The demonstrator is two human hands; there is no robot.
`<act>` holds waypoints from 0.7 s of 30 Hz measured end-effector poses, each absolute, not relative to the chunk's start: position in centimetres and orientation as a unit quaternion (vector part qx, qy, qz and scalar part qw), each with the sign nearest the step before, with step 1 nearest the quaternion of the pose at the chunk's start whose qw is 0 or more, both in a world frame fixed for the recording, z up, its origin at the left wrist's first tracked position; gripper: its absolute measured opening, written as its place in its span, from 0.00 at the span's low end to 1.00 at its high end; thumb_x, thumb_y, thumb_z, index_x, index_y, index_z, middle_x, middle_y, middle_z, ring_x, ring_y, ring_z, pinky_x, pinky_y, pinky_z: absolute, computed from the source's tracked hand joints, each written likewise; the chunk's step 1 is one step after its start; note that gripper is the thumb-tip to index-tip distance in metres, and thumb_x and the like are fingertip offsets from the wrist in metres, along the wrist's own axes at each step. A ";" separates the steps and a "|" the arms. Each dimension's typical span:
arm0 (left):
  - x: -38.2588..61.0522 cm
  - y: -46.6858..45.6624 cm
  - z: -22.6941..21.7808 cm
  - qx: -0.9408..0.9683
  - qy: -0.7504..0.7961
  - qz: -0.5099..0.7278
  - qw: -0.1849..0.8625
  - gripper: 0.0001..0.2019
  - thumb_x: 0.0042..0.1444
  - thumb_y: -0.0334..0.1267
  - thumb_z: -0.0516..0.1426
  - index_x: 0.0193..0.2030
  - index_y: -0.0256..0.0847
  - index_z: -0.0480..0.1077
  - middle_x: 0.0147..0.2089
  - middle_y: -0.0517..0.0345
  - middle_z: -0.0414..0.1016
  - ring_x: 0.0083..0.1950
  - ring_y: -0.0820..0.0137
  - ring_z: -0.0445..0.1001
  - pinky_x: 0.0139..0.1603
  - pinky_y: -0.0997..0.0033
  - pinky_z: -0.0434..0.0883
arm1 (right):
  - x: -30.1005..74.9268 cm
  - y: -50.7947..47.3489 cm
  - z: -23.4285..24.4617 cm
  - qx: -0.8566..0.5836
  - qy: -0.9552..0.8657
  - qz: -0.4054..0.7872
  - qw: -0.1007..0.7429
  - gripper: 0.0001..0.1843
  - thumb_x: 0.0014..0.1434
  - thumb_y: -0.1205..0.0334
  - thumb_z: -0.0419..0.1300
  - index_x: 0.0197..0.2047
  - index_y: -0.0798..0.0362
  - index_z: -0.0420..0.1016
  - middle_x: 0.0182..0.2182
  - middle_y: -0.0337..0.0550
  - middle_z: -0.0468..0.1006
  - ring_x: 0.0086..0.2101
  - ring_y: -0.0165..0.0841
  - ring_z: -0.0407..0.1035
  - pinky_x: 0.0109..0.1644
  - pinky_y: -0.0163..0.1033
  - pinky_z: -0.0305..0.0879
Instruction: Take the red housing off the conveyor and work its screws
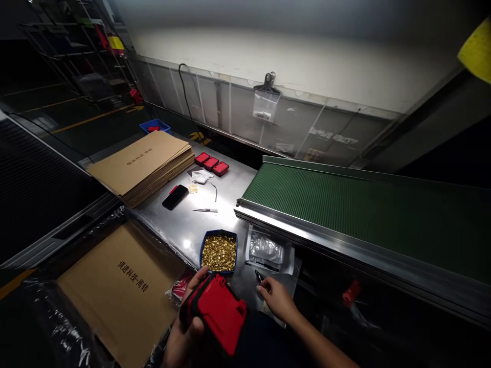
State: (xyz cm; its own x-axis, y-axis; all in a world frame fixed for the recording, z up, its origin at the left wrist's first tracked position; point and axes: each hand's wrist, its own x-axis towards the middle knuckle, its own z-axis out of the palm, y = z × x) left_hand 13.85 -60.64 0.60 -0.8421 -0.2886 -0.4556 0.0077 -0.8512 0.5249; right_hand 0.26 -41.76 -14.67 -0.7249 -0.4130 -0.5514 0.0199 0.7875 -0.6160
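My left hand point(187, 327) is wrapped around a red and black plastic case point(221, 313), tilted near the bottom centre. Its red face is turned up and two red latches show at its edge. To the right, my right hand point(276, 298) has its fingers pinched at the end of a black pen-like tool point(258, 276); the tool's exact kind is unclear. Just beyond the case stands a blue bin point(201, 250) full of small gold-coloured metal parts point(219, 252). A grey sheet or bag point(287, 286) lies under the right hand.
A green conveyor belt point(307, 191) runs off to the right. Stacked cardboard sheets point(149, 158), several red cases point(211, 163), a phone point(175, 197) and tweezers point(205, 210) rest on the metal table point(169, 230). Left of me is a plastic-lined box holding cardboard point(115, 286).
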 end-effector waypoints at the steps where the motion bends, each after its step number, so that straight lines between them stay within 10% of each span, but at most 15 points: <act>1: 14.1 -61.0 0.6 0.272 -0.258 -0.925 0.066 0.48 0.51 0.51 0.68 0.73 0.52 0.48 0.69 0.40 0.66 0.69 0.43 0.63 0.64 0.51 0.71 | -0.2 -41.3 -16.2 -0.100 0.896 -0.271 0.337 0.10 0.64 0.59 0.57 0.41 0.57 0.73 0.38 0.49 0.79 0.39 0.42 0.75 0.45 0.47 0.69; 7: 15.0 -62.6 2.3 0.279 -0.288 -0.916 -0.017 0.21 0.59 0.43 0.63 0.59 0.48 0.74 0.62 0.33 0.72 0.58 0.38 0.74 0.57 0.44 0.75 | -1.3 -42.1 -21.9 -0.122 0.946 -0.142 0.265 0.17 0.61 0.56 0.64 0.49 0.57 0.71 0.49 0.51 0.75 0.50 0.45 0.70 0.55 0.52 0.68; 12: 15.2 -62.2 2.9 0.266 -0.162 -0.950 -0.025 0.32 0.58 0.60 0.60 0.60 0.36 0.73 0.56 0.33 0.77 0.51 0.43 0.79 0.52 0.55 0.78 | -1.2 -43.1 -22.8 -0.177 0.944 -0.141 0.241 0.09 0.66 0.61 0.56 0.44 0.58 0.73 0.46 0.52 0.74 0.49 0.44 0.69 0.55 0.52 0.66; 21: 15.4 -61.7 1.8 0.237 -0.161 -0.958 0.030 0.27 0.61 0.58 0.57 0.62 0.48 0.71 0.61 0.40 0.74 0.52 0.44 0.78 0.50 0.50 0.77 | -0.5 -43.3 -20.9 -0.237 0.877 -0.324 0.265 0.13 0.66 0.51 0.53 0.34 0.49 0.63 0.32 0.43 0.73 0.35 0.41 0.70 0.42 0.45 0.63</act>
